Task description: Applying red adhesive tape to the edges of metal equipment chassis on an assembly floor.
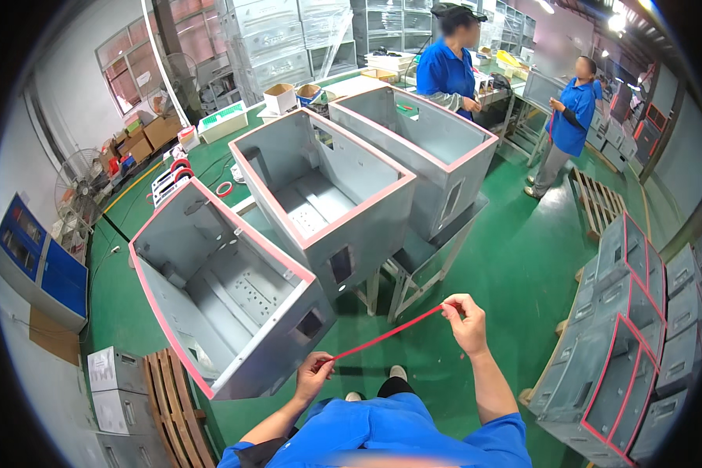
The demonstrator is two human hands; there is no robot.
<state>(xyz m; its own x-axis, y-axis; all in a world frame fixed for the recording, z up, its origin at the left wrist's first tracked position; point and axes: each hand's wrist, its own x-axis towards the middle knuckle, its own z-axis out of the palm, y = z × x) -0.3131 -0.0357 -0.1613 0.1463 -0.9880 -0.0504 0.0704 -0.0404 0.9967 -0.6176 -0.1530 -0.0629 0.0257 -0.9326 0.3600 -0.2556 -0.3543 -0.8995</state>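
Observation:
A narrow red strip of tape [386, 335] is stretched between my two hands, slanting up to the right. My left hand [312, 378] pinches its lower end close to the corner of the nearest grey metal box [288, 343]. The other end is pinched by my right hand [466, 321], held higher and away from the boxes. Pinkish-red edging runs along the rim of this open-topped box. Beside it stand a middle grey box [366, 226] and a farther grey box [464, 168], both with the same edging on their rims.
Red tape rolls [181, 168] lie behind the nearest box. A wooden pallet [181, 409] is at lower left, and stacked grey boxes with red edging [600, 343] stand at right. Two people in blue shirts [448, 70] are farther back, near a cluttered workbench.

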